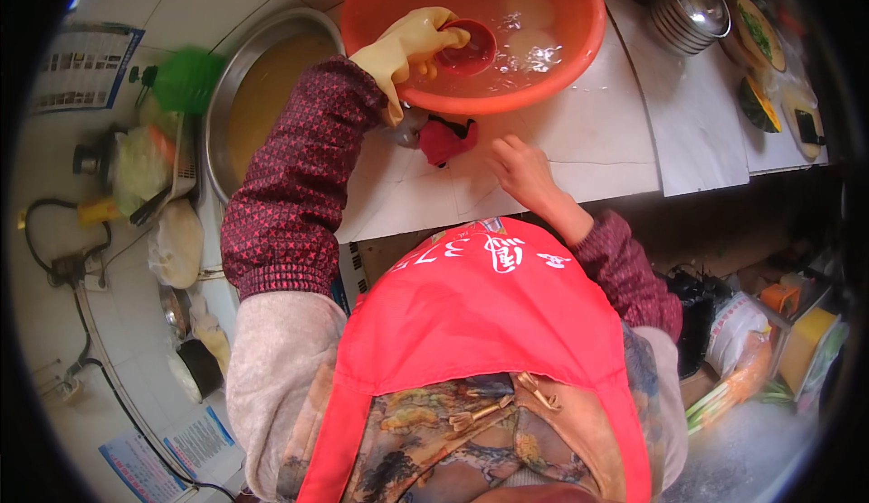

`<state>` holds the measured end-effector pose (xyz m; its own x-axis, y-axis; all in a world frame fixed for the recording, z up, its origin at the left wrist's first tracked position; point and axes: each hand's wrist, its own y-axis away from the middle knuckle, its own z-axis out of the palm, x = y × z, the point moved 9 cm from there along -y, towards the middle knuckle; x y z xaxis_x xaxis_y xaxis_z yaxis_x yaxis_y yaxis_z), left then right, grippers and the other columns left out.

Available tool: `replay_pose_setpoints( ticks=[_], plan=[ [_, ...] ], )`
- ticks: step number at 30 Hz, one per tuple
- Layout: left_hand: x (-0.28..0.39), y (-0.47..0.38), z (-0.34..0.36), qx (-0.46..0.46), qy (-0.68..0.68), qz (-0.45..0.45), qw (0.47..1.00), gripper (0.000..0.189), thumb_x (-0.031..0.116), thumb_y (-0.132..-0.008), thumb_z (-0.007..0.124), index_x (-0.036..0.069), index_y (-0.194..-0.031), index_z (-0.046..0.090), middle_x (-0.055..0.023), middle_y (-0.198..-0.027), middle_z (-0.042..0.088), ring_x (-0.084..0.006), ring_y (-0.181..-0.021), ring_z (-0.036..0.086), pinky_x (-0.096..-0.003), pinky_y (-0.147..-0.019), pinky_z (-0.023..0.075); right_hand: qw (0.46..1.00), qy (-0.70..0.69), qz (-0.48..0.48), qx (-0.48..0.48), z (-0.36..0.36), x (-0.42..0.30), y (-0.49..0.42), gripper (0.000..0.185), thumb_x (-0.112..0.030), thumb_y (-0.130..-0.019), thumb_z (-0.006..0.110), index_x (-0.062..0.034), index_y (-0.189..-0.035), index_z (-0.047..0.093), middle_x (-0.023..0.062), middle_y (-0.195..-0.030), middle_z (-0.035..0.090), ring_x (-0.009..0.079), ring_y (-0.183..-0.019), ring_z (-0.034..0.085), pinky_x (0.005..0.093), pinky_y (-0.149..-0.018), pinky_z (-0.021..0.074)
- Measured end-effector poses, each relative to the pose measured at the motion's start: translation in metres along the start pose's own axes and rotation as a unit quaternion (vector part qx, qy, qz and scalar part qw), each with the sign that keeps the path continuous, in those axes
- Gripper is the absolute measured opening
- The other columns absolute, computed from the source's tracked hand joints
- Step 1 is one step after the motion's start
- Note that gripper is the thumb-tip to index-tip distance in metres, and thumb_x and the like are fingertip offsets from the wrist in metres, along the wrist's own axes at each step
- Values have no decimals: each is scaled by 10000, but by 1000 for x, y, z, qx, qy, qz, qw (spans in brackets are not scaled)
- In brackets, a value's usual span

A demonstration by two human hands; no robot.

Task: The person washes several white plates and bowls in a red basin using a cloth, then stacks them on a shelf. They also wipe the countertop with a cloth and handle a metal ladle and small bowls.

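My left hand (415, 38), in a cream rubber glove, grips the rim of a small dark red bowl (468, 48) at the near left side of a large orange plastic basin (569, 89). Water fills the basin, and round pale objects (529, 34) show in it under glare; what they are is unclear. My bare right hand (521, 169) hovers at or rests on the white tiled counter, fingers curled and nothing visible in it. Between my hands, against the basin's near side, lies a crumpled red cloth item (445, 140) with black edging.
Left of the basin, a steel basin (220, 129) holds cloudy yellowish liquid. Stacked metal bowls (691, 10), a plate of chopped greens (760, 31) and a cut pumpkin piece (759, 104) stand at right. A green plastic item (187, 80) is at left. Scallions (726, 387) lie below the counter.
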<state>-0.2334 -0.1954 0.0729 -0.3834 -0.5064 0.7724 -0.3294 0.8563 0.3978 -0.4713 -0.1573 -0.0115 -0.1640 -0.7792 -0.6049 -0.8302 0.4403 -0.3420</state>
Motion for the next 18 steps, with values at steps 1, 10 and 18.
replay_pose_setpoints(
  ticks=[1,10,18],
  plan=[
    [-3,5,-5,17,21,3,1000,339,267,-1019,729,26,-1253,677,-72,-906,694,-126,-504,550,-280,-445,419,999,25,18,-39,18,-1,-14,247,-225,-936,796,-55,-1076,685,168,-912,710,396,-795,709,502,-672,554],
    [-32,-2,-25,109,183,63,975,310,179,-957,761,10,-1213,721,-84,-919,736,-158,-551,603,-311,-518,509,980,67,30,-183,141,-15,-87,367,-263,-988,693,-35,-1268,624,261,-963,705,416,-814,732,519,-712,604],
    [-29,-18,-19,116,170,78,975,272,173,-939,774,5,-1145,719,-81,-905,726,-149,-570,611,-308,-556,520,950,99,-73,-288,186,-55,-93,348,-170,-808,725,-53,-1135,711,217,-1244,685,363,-1024,716,526,-744,579]
  ],
)
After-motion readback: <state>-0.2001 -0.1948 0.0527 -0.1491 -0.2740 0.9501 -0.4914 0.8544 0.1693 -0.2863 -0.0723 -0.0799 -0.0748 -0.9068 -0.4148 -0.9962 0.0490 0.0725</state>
